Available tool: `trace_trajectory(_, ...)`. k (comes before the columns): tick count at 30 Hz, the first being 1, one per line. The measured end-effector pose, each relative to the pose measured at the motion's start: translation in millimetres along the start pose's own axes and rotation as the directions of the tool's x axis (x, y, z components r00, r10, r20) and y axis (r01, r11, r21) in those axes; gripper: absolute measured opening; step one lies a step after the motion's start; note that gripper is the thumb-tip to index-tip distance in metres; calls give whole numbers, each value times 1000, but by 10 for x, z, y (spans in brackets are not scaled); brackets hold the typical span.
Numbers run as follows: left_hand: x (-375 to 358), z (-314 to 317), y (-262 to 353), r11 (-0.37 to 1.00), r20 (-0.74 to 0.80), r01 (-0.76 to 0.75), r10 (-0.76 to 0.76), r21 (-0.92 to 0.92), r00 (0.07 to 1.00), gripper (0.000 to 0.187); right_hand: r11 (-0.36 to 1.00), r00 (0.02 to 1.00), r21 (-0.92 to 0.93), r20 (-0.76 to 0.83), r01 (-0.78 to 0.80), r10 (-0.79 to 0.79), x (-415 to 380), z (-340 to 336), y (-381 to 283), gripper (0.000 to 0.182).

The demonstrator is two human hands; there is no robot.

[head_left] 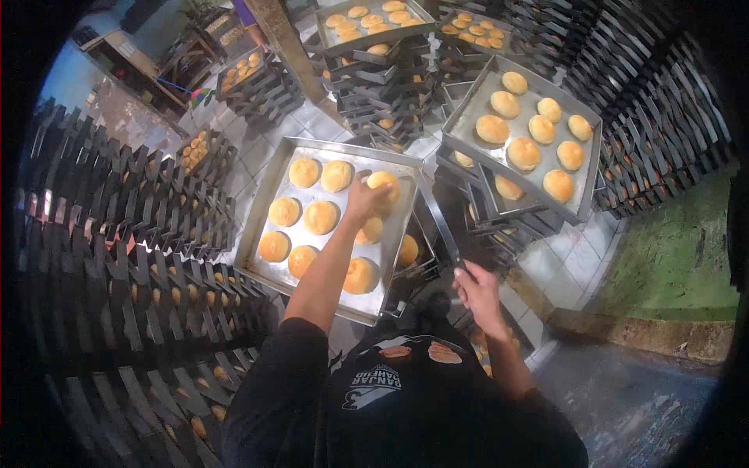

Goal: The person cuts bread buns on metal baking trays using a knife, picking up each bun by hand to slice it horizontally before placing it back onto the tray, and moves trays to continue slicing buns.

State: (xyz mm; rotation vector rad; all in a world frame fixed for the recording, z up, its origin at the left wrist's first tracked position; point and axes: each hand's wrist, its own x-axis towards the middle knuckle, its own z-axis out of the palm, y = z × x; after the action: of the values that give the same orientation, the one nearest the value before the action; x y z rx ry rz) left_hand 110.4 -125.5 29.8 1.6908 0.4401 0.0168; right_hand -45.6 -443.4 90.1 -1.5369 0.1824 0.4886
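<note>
A metal tray (264,168) of round golden buns lies before me, on top of other trays. Over its right side reaches my left hand (368,200), its fingers closed around a bun (384,184) near the upper right corner. Part of another bun (370,232) shows just below that hand. My right hand (477,292) grips the dark handle of a long, narrow knife (439,218). The blade points up and away, with its tip beside the tray's right rim. Among the other buns is one (320,218) in the middle of the tray.
To the right, another tray (477,100) of buns tops a stack. Tall stacks of dark trays (117,187) stand at left, and more (647,101) at far right. A further bun tray (335,45) sits ahead near a post (292,54). A person's arm (253,31) shows at the back.
</note>
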Motion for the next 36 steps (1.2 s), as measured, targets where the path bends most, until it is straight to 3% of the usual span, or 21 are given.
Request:
trace_trajectory(2, -22, -100, 1, 916, 65, -14, 44, -400, 997, 62, 995, 995, -55, -45, 81, -84, 169, 159, -109, 34)
trace_trajectory(3, -59, -150, 3, 917, 51, -26, 50, -399, 997, 62, 978, 982, -115, -59, 172, -180, 263, 243, -142, 37)
trace_trajectory(5, -127, -246, -29, 597, 135, 93, 25, -797, 991, 60, 949, 959, -170, -52, 266, -279, 369, 418, -257, 39)
trace_trajectory(6, -8, -295, -225, 547, 174, 111, 65, -830, 983, 64, 920, 944, -235, -27, 315, -330, 368, 497, -356, 40)
trace_trajectory(7, -311, -267, 103, 562, 56, 77, -56, -823, 997, 62, 883, 925, -297, 0, 363, -380, 339, 582, -474, 41)
trace_trajectory(9, -449, -317, 176, 474, 27, 59, -73, -879, 997, 61, 882, 925, -284, 50, 376, -377, 270, 718, -567, 40)
trace_trajectory(11, -490, -389, 162, 448, 23, 34, -32, -894, 999, 59, 777, 846, -351, 102, 523, -524, 266, 806, -496, 43)
trace_trajectory(13, -549, -466, 177, 422, 21, 17, 6, -906, 1000, 57, 806, 877, -352, 123, 476, -465, 170, 854, -521, 44)
trace_trajectory(19, -634, -555, 223, 382, 25, 7, 40, -924, 999, 53, 769, 840, -350, 115, 534, -530, -47, 852, -515, 41)
trace_trajectory(21, -671, -571, 207, 461, 32, 11, 37, -887, 999, 49, 805, 883, -370, 119, 465, -455, -111, 833, -510, 39)
trace_trajectory(24, -730, -483, 145, 555, 87, 29, 77, -831, 993, 45, 757, 834, -371, 107, 538, -541, -106, 856, -571, 33)
trace_trajectory(27, -864, -316, 217, 607, 55, -14, 95, -795, 994, 40, 749, 844, -401, 147, 527, -515, 13, 868, -761, 33)
trace_trajectory(31, -816, -568, 341, 569, -28, -70, 82, -819, 996, 38, 651, 770, -447, 153, 613, -620, -63, 756, -611, 35)
trace_trajectory(33, -886, -627, 406, 583, -30, -88, 109, -808, 994, 38, 658, 793, -471, 170, 587, -586, -107, 718, -544, 37)
trace_trajectory(35, -983, -532, 400, 686, 3, -109, 159, -720, 987, 39, 775, 867, -398, 134, 491, -481, -167, 716, -516, 37)
trace_trajectory(36, -1031, -442, 374, 713, 67, -86, 184, -696, 981, 38, 746, 823, -367, 119, 556, -555, -27, 743, -451, 36)
